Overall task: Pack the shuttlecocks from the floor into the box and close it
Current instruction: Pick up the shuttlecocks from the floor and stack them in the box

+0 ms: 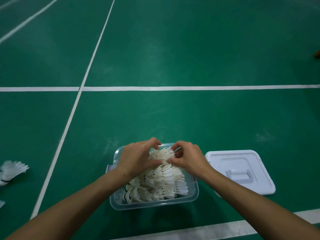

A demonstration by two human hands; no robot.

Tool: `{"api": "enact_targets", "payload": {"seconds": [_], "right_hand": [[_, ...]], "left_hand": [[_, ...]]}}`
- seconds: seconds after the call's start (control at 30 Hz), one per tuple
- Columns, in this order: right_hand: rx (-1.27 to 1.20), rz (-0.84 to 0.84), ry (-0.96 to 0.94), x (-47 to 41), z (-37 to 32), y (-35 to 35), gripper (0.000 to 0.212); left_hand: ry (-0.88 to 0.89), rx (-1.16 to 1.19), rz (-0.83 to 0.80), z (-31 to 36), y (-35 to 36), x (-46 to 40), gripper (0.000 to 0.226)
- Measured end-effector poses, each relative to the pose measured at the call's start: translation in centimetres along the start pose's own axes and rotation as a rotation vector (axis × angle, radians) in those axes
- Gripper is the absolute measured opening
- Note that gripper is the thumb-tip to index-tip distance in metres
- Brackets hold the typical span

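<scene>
White feathered shuttlecocks [161, 181] filled the clear plastic rectangular box [154, 204], which stood on the green court floor [173, 58] near the person, the feather skirts heaped above the rim. The left hand [136, 157] and the right hand [187, 157] met over the far half of the box. Each hand had its fingers curled round a stacked row of white shuttlecocks [163, 155], pinching it between thumb and fingertips at opposite ends.

The step in hand appeared to be seating this stack onto the pile. The white plastic lid with moulded handle [240, 171] lay flat on the floor just right of the box, not yet fitted. More loose white shuttlecocks [12, 170] lay on the floor well to the left, beyond the white court line [69, 118].

The next move probably called for pressing the stack level below the rim, then collecting the remaining shuttlecocks on the left. Feathers standing proud of the rim would likely obstruct lid closure.
</scene>
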State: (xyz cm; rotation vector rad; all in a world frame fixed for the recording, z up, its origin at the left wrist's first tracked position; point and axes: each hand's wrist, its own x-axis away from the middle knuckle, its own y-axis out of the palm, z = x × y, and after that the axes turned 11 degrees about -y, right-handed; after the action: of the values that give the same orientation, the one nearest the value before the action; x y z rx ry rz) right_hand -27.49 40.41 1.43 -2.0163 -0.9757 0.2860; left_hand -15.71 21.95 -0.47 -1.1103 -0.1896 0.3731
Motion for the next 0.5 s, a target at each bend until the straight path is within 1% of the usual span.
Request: {"api": "enact_targets", "payload": {"seconds": [0.1,0.2,0.27,0.33,0.43,0.5], "right_hand": [[0.024,-0.007,-0.047,0.3,-0.1,-1.5,0.045],[0.119,0.011,-0.133,0.4,-1.9,-3.7,0.049],[0.105,0.030,-0.211,0.1,-4.3,-4.9,0.051],[0.070,0.014,-0.306,-0.4,-7.5,-5.5,0.052],[0.070,-0.055,-0.463,-1.3,-13.1,-5.3,0.051],[0.045,-0.116,-0.545,-2.0,-16.9,-4.1,0.049]], "left_hand": [[-0.012,0.164,-0.032,-0.6,-1.3,0.6,0.059],[-0.031,0.308,0.012,-1.4,-3.9,1.1,0.061],[-0.048,0.399,0.071,-1.7,-6.4,1.9,0.059],[-0.065,0.457,0.151,-2.4,-9.1,2.9,0.055],[-0.117,0.485,0.288,-4.6,-13.1,5.2,0.052],[-0.175,0.486,0.367,-7.4,-15.6,7.1,0.048]]}}
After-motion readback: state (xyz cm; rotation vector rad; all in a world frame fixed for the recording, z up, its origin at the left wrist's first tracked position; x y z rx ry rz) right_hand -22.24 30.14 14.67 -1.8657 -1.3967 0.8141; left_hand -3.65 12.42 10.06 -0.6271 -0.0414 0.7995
